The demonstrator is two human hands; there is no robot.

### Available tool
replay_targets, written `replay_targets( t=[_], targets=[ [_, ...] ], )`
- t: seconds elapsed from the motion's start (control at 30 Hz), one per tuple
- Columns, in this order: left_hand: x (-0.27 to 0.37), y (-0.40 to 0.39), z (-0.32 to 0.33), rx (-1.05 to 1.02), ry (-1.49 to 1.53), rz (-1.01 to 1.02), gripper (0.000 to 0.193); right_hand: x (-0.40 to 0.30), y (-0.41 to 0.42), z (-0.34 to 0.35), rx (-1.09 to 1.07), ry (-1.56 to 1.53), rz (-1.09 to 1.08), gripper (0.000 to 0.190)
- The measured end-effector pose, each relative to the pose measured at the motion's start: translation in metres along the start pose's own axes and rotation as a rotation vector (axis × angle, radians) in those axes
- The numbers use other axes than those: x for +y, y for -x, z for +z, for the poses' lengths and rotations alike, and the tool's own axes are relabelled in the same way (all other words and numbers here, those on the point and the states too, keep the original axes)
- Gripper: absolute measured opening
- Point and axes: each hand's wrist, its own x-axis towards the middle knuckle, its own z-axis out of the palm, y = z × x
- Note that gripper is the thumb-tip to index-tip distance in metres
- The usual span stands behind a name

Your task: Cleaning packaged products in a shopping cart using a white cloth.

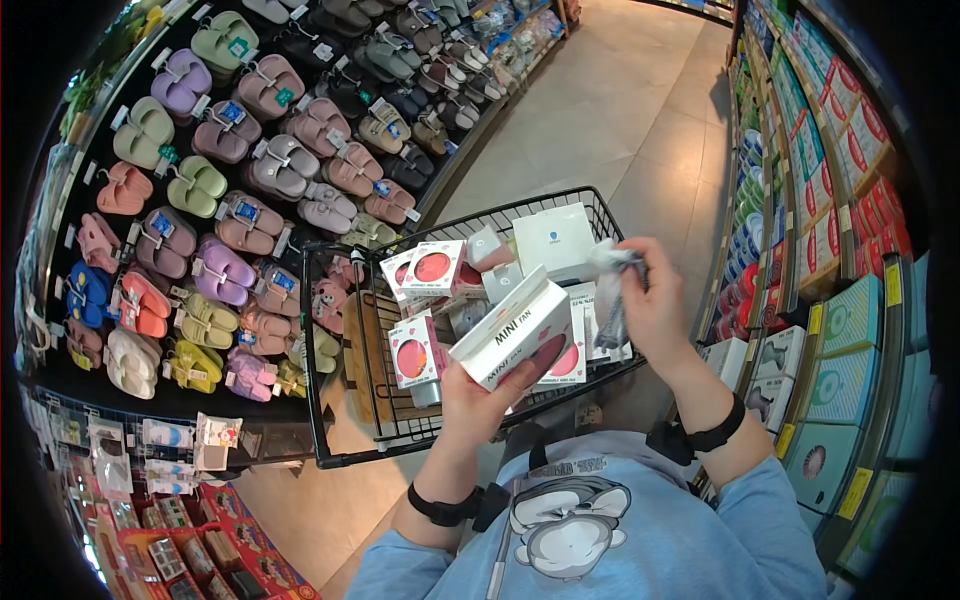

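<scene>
My left hand (484, 401) grips a white and pink mini-fan carton (517, 330), tilted above a black wire shopping cart (310, 367). One end panel of the carton sticks up; I cannot tell if it is unsealed. In my right hand (654, 307), at the cart's right side, is a blurred greyish item in clear plastic (613, 319). Below both hands the cart holds several pink-and-white fan boxes (431, 268), with another such box (414, 351) standing on the near side. A larger white box (555, 241) lies towards the cart's far end.
A wooden panel (367, 360) is at the cart's handle end. Slippers (285, 165) hang on a black rack at left. Shelves of boxed goods (840, 382) rise close on the right. Tiled floor (600, 97) runs ahead; a red display (202, 547) stands at lower left.
</scene>
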Motion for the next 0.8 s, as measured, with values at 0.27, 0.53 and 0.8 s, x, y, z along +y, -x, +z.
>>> replay_targets(
  t=[0.27, 0.53, 0.8],
  targets=[
    [-0.004, -0.004, 0.011, 0.036, 0.168, -0.11, 0.046, -0.052, 0.003, -0.004, 0.107, -0.074, -0.218, 0.031],
    [-0.005, -0.007, 0.015, -0.128, -0.289, -0.164, 0.046, -0.063, 0.021, 0.032, -0.104, 0.061, -0.362, 0.039],
    [-0.016, -0.007, 0.016, -0.209, -0.372, 0.173, 0.039, -0.07, 0.023, 0.033, -0.254, -0.186, -0.507, 0.042]
  ],
)
